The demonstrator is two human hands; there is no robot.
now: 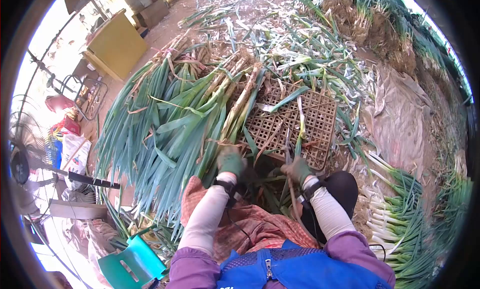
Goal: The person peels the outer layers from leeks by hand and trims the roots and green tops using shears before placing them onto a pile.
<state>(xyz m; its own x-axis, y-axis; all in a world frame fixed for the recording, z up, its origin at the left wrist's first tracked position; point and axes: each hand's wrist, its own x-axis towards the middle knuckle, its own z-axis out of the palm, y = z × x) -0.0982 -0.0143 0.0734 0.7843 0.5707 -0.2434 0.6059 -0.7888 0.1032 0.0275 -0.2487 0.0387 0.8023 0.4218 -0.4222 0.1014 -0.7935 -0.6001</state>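
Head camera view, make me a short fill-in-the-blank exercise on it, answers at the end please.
In the picture, most leafy stalks beside the left hand lie to the ____ of the crate.
The left hand and right hand are covered by ____.
The person's vest is coloured ____.

Missing words: left; gloves; blue.

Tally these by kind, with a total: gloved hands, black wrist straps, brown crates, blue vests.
Gloved hands: 2 (left hand, right hand)
Black wrist straps: 2
Brown crate: 1
Blue vest: 1
Total: 6
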